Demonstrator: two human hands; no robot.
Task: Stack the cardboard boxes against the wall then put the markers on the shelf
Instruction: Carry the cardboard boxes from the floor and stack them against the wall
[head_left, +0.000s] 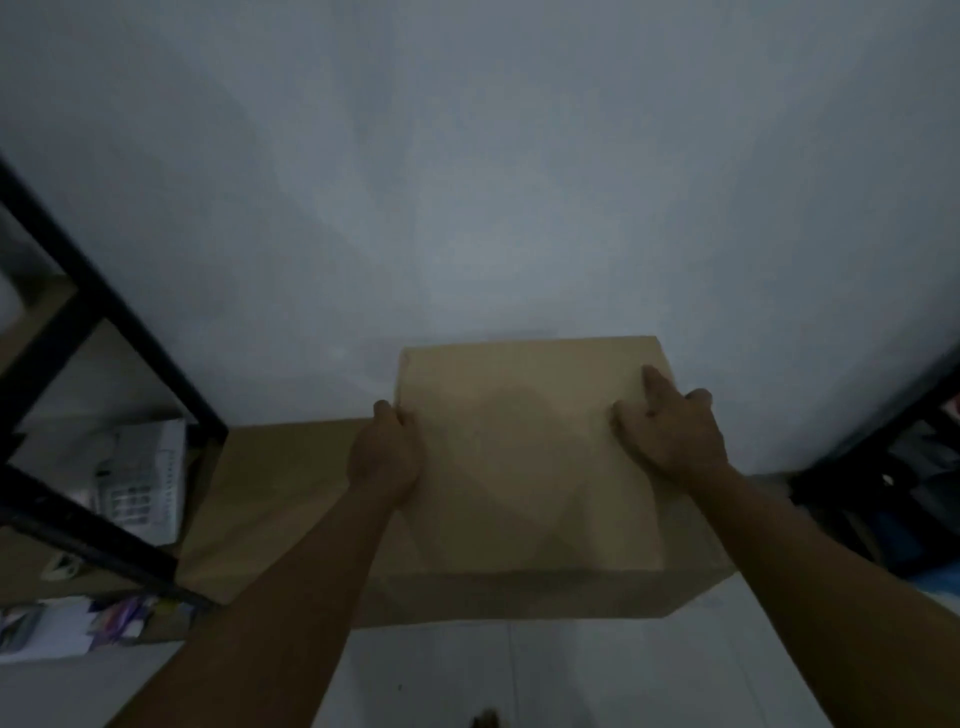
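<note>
I note both hands apart: left hand (385, 457) grips the upper box (524, 441)'s edge, right hand (670, 431) apparently lies flat on top.

Both hands, left (384, 457) and right (670, 426), reach forward, fingers spread.

We see a dim, soft, blurry view; a head-shaped shadow falls on the box top (530, 447), and edges bow.

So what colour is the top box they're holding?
Plain tan-brown cardboard, top box, seen in the head view.
</note>
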